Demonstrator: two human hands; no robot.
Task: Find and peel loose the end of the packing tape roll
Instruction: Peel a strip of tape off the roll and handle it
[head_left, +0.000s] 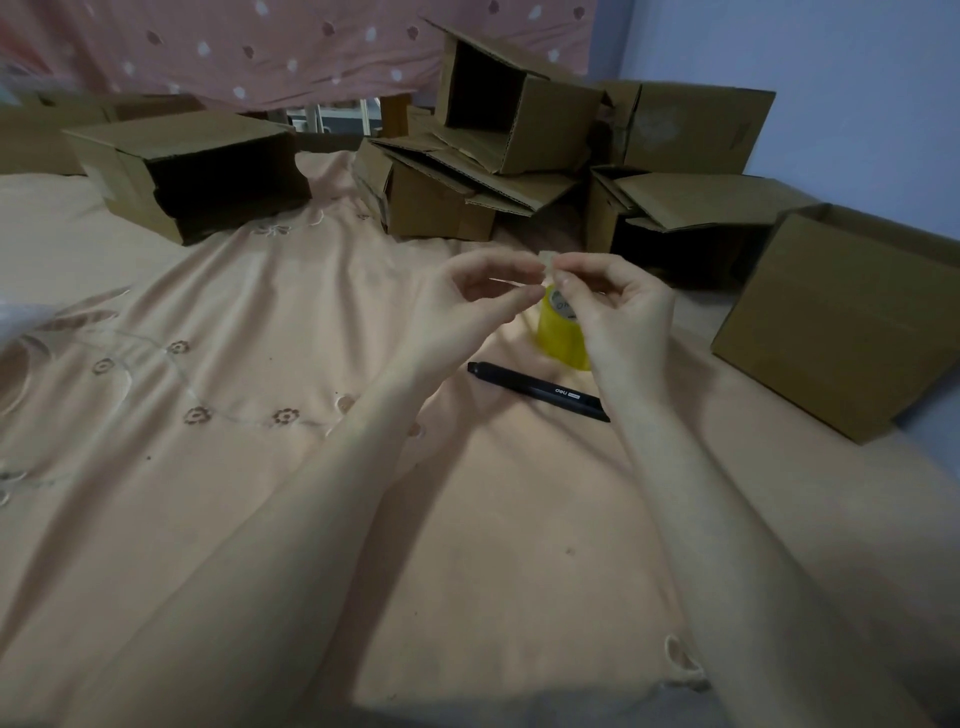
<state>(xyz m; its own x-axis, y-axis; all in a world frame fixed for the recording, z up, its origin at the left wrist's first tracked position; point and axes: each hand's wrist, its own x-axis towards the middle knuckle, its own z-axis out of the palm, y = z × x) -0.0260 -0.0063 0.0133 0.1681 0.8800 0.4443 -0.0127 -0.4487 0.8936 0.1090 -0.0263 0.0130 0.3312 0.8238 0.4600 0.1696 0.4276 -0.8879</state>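
A yellowish packing tape roll (558, 332) sits low between my hands, partly hidden behind my right hand (621, 317). I cannot tell whether it rests on the bedsheet or hangs from its tape. A small pale tab, the tape end (548, 260), sticks up above the roll. My right thumb and forefinger pinch it from the right. The fingertips of my left hand (467, 306) pinch it from the left. Both hands are raised above the sheet, with the other fingers curled.
A black marker pen (535, 391) lies on the peach embroidered bedsheet (260, 467) just below the roll. Several open cardboard boxes (514, 109) are piled at the back, one more (852, 322) stands at the right, another (192, 171) at the left.
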